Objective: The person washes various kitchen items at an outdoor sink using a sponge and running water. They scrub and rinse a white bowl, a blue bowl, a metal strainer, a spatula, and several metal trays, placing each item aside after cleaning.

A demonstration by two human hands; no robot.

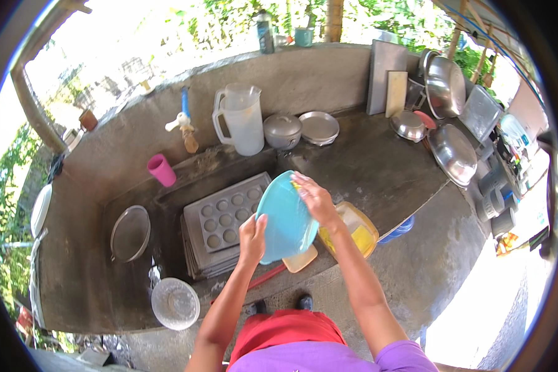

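A light blue plastic basin (pixel 286 217), wet on its inner face, is tilted up in front of me over the sink's edge. My left hand (pixel 252 235) grips its left rim, thumb on the inner side. My right hand (pixel 315 199) is pressed on the upper right of the basin with a yellow sponge (pixel 296 185) under the fingers, mostly hidden. Below the right forearm sits a yellowish tub (pixel 371 248) with a yellow cloth-like thing in it. A small peach-coloured lid or board (pixel 301 258) lies under the basin's lower edge.
In the sink lie a muffin tin (pixel 232 214) on stacked trays, a strainer (pixel 131 234) and a clear bowl (pixel 175 304). A pink cup (pixel 162 170), pitcher (pixel 242 121), lidded pot (pixel 283 131) and tap (pixel 183 122) stand behind. Steel basins (pixel 452 154) are at the right.
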